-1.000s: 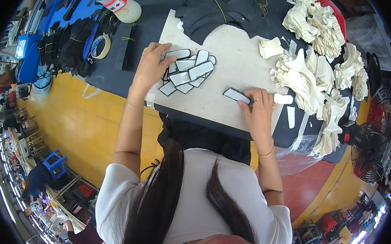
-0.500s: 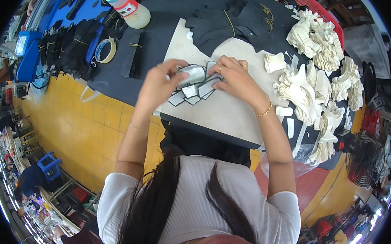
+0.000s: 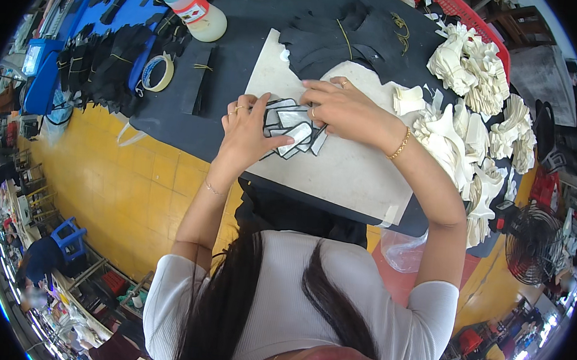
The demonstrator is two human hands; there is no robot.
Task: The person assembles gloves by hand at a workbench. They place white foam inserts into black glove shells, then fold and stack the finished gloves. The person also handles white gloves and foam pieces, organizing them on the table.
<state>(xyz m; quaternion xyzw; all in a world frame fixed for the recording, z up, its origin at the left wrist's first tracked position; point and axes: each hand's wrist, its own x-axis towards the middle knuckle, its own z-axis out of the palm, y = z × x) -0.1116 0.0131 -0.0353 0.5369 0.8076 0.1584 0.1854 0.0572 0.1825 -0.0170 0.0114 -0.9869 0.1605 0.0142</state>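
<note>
While both hands press grey pieces point(image 3: 292, 130) | left hand point(image 3: 246, 133) gripping pile edge | right hand point(image 3: 344, 107) flat, pinching | glue bottle point(image 3: 195, 9) upper-left, contents unclear

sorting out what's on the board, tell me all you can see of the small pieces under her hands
The small flat pieces are pale grey-white with dark edges, roughly oblong, and look like cut sheet material. They lie overlapping in a fanned cluster on the pale board. The left hand rests on the cluster's left side; the right hand presses on it from the right.
</note>
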